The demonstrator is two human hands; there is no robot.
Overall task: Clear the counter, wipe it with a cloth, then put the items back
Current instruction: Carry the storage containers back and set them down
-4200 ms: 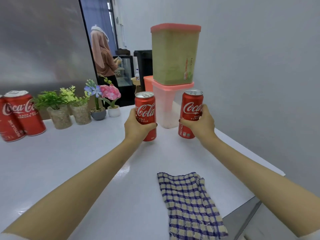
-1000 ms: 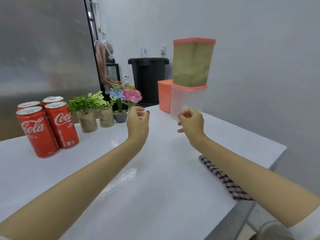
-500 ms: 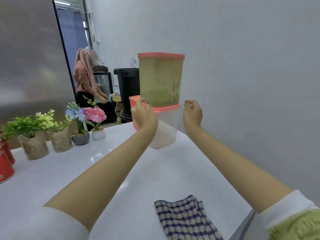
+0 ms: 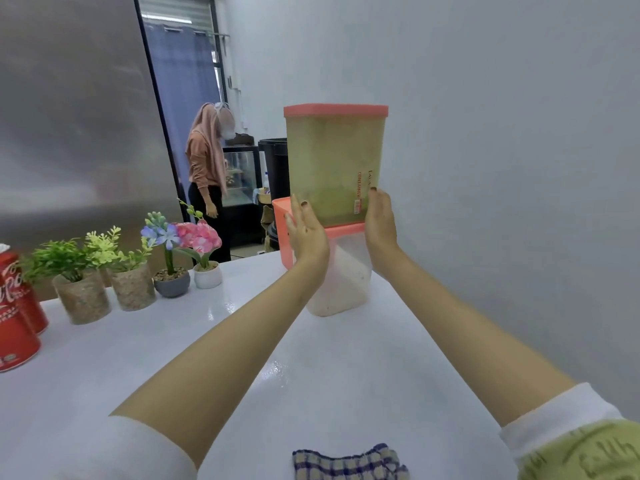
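Note:
A tall container (image 4: 334,164) with olive-coloured contents and a pink lid stands stacked on a clear pink-lidded container (image 4: 346,271) of white powder at the far end of the white counter (image 4: 173,358). My left hand (image 4: 306,230) lies with straight fingers against the stack's left side, and my right hand (image 4: 381,220) presses flat on the right side of the tall container's base. A blue-checked cloth (image 4: 349,464) lies at the near edge. Red cola cans (image 4: 15,313) stand at the far left.
Several small potted plants and flowers (image 4: 135,268) line the counter's back edge. A pink box (image 4: 282,233) sits behind the stack. The grey wall is close on the right. A person (image 4: 207,174) stands beyond the doorway near a black bin (image 4: 275,161).
Both hands, which a second ago hung loosely curled and empty over the counter, have reached forward and flattened against the sides of the stacked containers. The cans stand at the left.

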